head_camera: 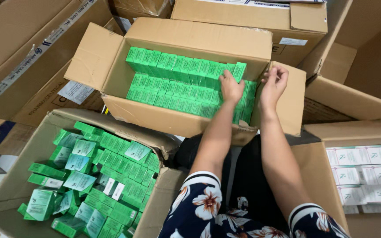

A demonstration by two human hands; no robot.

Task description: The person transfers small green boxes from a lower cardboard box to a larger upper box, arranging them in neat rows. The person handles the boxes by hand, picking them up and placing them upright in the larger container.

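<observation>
We press our left hand (231,87), fingers curled, onto small green cardboard cartons (177,83) packed tight in an open brown box (155,115), our right hand (273,83) half-open, empty, at its right flap.

Left arm: bare forearm, extended from near centre toward the far side, elbow low, short floral sleeve with striped cuff at the upper arm.
Left hand (231,86): palm down, fingers curled forward and downward, knuckles facing the camera, grip closed in a loose pinch.
Right arm: bare forearm, running parallel just right of the left arm, same sleeve.
Right hand (273,83): raised slightly higher, wrist bent, fingers curled inward toward the left hand, hands near but apart.
</observation>
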